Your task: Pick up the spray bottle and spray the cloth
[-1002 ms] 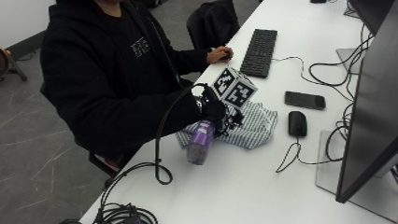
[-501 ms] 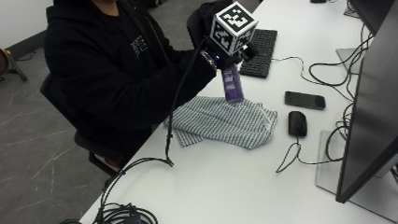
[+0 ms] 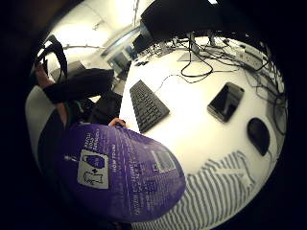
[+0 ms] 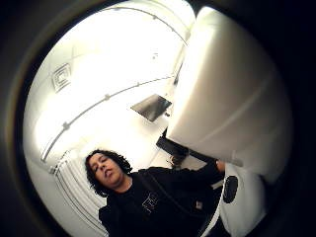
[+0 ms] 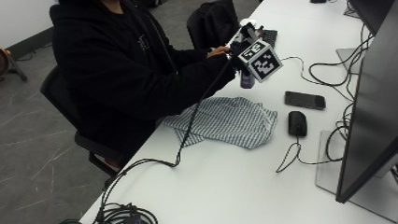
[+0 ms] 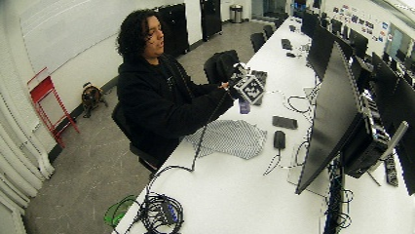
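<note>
Bare table [image 5: 249,177] before cloth [image 5: 227,121] (phone [image 5: 304,100], mouse [image 5: 297,123] beyond)

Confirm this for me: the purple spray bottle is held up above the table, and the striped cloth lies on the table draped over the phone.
Not quite. The spray bottle is held up by the gloved hand, but the striped cloth lies flat on the table beside the phone, not over it. The outside view shows a bare gap between them.

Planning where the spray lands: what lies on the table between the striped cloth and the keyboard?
Bare white table separates the striped cloth from the keyboard, seen in both outside and little-finger palm views.
</note>
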The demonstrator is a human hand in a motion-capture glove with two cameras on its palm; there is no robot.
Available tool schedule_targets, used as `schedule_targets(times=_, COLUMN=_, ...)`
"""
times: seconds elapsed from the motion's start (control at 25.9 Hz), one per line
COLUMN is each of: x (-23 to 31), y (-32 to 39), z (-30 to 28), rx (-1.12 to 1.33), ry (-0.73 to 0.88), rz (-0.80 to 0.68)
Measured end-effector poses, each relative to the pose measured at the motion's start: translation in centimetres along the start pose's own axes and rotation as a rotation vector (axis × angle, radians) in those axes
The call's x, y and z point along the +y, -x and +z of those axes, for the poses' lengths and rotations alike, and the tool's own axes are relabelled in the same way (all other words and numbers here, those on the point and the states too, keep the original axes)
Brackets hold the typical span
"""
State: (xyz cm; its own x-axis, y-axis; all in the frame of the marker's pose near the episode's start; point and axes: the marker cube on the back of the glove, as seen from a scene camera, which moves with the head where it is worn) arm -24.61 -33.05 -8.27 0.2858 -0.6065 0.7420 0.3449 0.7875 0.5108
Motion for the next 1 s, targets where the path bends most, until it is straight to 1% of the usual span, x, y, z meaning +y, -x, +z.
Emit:
schedule_targets(times=0.19, x=0.0, y=-3.2, z=1.4, rx=-0.072, ry=-0.069, rz=0.063)
schedule_targets(times=0.35, x=0.3, y=-4.5, z=2.0, rx=-0.105, ry=-0.109, rz=0.081)
schedule_targets(times=1.0, x=1.2, y=-6.4, z=2.8, rx=-0.098, ry=-0.095, rz=0.084)
